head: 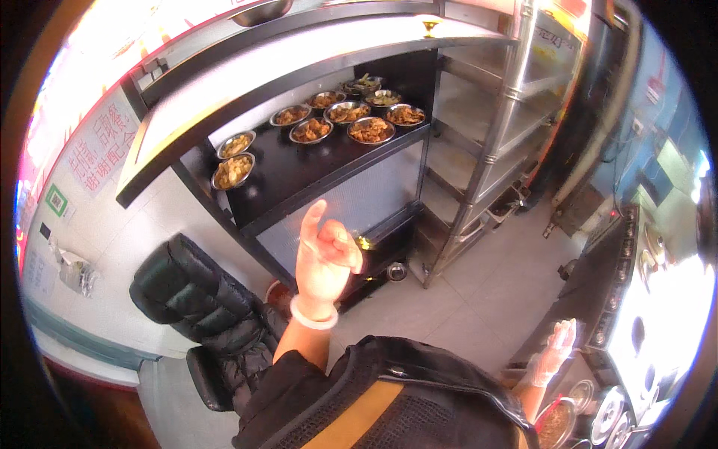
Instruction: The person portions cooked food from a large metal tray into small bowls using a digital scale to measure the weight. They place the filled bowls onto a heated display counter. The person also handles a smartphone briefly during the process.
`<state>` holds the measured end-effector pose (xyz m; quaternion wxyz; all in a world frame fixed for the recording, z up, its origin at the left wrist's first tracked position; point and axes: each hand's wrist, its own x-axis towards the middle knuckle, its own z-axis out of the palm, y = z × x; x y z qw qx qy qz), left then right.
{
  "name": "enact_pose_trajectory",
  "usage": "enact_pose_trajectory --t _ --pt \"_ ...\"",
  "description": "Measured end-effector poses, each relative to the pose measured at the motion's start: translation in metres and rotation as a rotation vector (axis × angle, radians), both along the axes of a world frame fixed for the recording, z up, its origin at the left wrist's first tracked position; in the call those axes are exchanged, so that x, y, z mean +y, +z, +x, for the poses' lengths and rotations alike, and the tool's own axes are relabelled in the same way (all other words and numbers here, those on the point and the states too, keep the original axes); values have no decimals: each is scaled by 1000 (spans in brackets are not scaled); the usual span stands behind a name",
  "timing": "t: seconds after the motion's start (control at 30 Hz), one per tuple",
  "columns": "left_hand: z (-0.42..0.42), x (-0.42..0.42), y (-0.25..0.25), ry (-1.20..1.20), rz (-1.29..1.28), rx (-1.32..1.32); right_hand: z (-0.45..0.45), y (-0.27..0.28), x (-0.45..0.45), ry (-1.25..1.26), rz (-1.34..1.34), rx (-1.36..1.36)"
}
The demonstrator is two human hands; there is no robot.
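Observation:
My left hand (327,252) is raised in front of the black cabinet, bare, with a pale bangle (313,317) at the wrist. One finger points up and the others curl; nothing is visible in it. At lower right my right hand (552,349) wears a clear plastic glove. Its fingers are extended near the stove counter, and I see nothing held in them. Beyond my left hand, several metal bowls of fried-looking food (371,131) stand on the black shelf (269,193). Two bowls of pale yellow pieces (233,171) sit at its left end.
A black padded chair (193,292) stands at left. Right of the shelf rises a metal rack (482,163). The stove counter (639,303) with knobs runs along the right. Near my right hand lie a container of brown crumbly food (555,424) and round metal lids (606,409).

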<state>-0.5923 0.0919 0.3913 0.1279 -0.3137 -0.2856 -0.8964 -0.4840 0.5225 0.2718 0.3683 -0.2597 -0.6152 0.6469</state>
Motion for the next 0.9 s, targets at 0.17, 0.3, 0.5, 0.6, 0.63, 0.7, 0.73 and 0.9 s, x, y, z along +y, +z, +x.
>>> enact_pose_trajectory --t 0.17,0.3,0.5,0.6,0.63,0.7,0.73,0.9 --pt "0 24 -9 193 -449 -226 -18 -6 10 87 80 1" --pt "0 30 -15 343 -550 -360 -22 -24 15 140 162 -21" --pt "-105 -75 -8 1475 -1383 -130 -31 -14 22 151 116 -122" --pt "-179 -138 17 1832 -1775 -162 -38 -7 10 135 70 -67" --pt "-205 -167 14 1924 -1898 -204 -42 -9 8 140 48 -47" --pt "-240 -191 20 1745 -2059 -465 -46 -7 -9 80 33 -58" --pt "-254 -191 32 1481 -2133 -682 -45 -10 -15 41 19 -68" --pt "-296 -257 -5 1540 -1978 -809 -60 -22 -54 26 74 -101"
